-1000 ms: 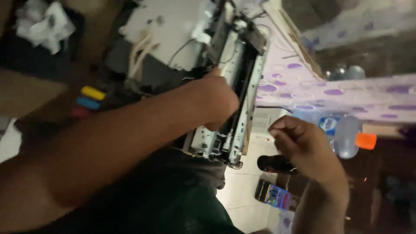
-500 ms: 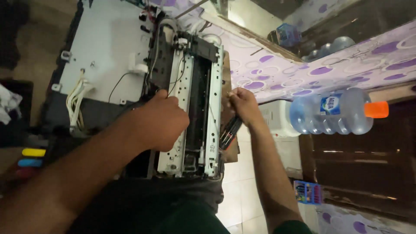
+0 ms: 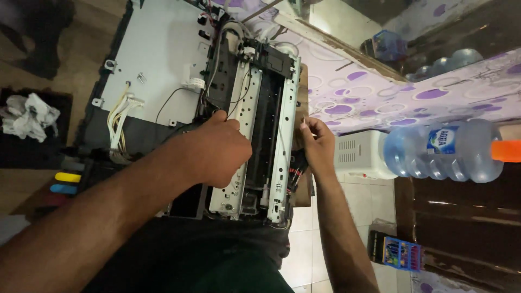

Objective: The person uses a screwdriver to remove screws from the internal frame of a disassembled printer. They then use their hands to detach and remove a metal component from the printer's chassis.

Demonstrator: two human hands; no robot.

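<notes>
Raised right hand [image 3: 319, 142] fingers hide behind printer frame [image 3: 286, 135].

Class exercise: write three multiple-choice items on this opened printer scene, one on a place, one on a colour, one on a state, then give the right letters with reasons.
1. Where does the left hand rest?
A on the grey metal printer frame
B on the water bottle
C on the floor

2. What colour is the cap of the large clear plastic water bottle?
A green
B orange
C black

3. How is the printer?
A boxed
B closed
C opened, insides bare

Key: A, the palm lies on the frame; B, the cap shows orange; C, rails and white wires are exposed, while the right hand touches the frame's side.
</notes>
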